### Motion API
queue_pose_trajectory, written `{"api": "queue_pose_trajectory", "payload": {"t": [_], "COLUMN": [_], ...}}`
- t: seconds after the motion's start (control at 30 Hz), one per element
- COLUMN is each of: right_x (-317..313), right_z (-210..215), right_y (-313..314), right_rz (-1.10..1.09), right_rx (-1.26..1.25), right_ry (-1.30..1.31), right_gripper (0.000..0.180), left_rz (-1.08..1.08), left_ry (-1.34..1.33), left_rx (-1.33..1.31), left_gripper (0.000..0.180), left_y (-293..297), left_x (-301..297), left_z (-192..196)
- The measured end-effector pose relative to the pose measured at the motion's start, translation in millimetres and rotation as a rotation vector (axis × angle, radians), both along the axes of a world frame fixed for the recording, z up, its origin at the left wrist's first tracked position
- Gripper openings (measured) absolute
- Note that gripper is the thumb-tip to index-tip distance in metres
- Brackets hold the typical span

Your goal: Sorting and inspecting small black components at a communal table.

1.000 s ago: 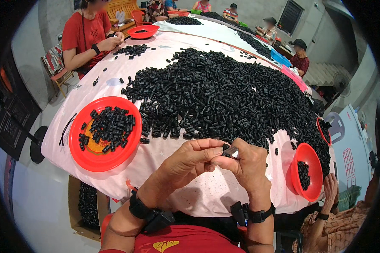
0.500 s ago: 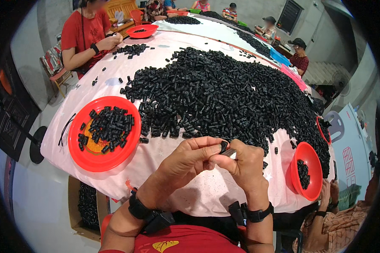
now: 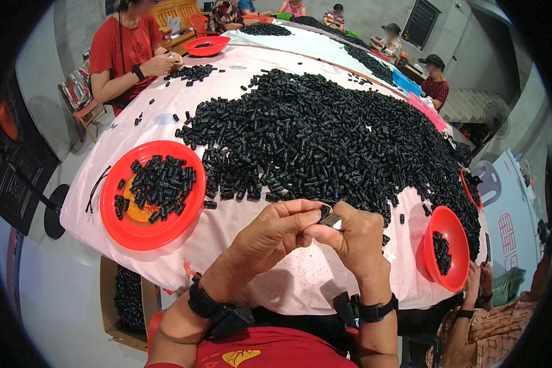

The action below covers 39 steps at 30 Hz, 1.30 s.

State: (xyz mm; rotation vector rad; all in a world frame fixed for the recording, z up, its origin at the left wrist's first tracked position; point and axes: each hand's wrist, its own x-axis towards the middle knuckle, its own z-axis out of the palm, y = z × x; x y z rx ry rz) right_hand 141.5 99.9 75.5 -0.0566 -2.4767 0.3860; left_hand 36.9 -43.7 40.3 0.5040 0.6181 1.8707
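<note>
We see the pink-covered table (image 3: 165,132) | heap of black plastic parts (image 3: 325,135) beyond our hands | red dish (image 3: 129,230) of parts at left | left hand (image 3: 270,236) and right hand (image 3: 356,236) meet, fingertips pinched together on one small black part (image 3: 327,214), long axis roughly left-right, both equally near.

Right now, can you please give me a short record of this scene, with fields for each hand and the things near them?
left hand: fingers pinch a small black plastic part
right hand: fingers grip a small grey piece, touching the black part
table: pale cloth, big heap of black parts
left side: red bowl, partly filled with parts
right side: second red bowl, tilted
</note>
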Motion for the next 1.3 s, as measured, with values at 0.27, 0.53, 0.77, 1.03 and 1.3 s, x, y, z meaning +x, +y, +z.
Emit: {"api": "queue_pose_trajectory", "payload": {"t": [0.27,0.53,0.77,1.03,1.3], "right_x": [5,6,0,4,0], "right_z": [20,17,13,15,4], "right_y": [-8,-4,-15,-11,-1], "right_rz": [0.177,0.196,0.127,0.080,0.071], "right_rx": [-0.439,-0.505,-0.490,-0.354,-0.186], "right_ry": [0.058,-0.024,0.092,0.038,0.043], "right_gripper": [0.022,0.016,0.014,0.028,0.048], "left_rz": [-0.014,-0.002,0.118,0.105,0.078], "left_ry": [0.014,0.016,0.175,0.215,0.233], "left_rx": [-0.048,-0.016,0.019,-0.015,-0.075], "left_gripper": [0.026,0.024,0.026,0.026,0.031], "left_y": [-7,-5,-3,-3,-3], "left_x": [-6,-6,-3,-2,4], "left_z": [12,12,12,11,18]}}
